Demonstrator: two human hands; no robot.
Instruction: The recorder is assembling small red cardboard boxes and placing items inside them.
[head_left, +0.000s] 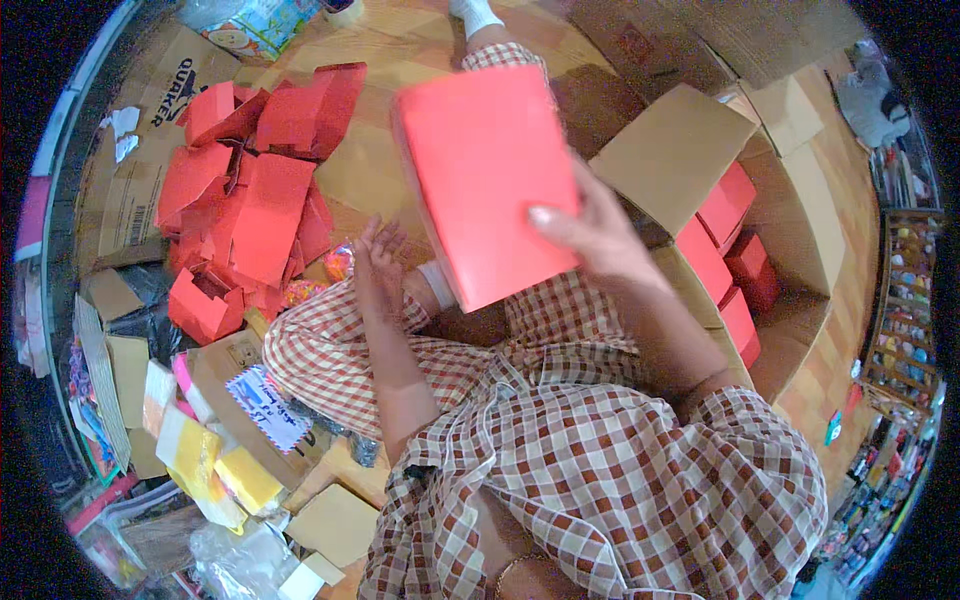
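A closed red box (490, 180) is held up over the lap by the right hand (590, 240), thumb laid across its lower right face, the grip clamped on the box edge. The left hand (378, 262) is seen flat and open, fingers spread, holding nothing, just beside the box's lower left corner.

Progress, as judged: several finished red boxes (725, 250) are already stacked in the cardboard carton (800, 230) on the right; room is still visible in the carton. A large heap of unfolded red blanks (255, 190) lies on the wooden floor (385, 40) to the left, so most of the stock appears not yet assembled. The work is estimated at an early to middle stage.

Materials: red card, matte, smooth, crisp-edged once folded; blanks creased and irregular. Carton of plain brown corrugated board, flaps open. Flattened brown cardboard sheets (130, 200) lie beneath the heap.
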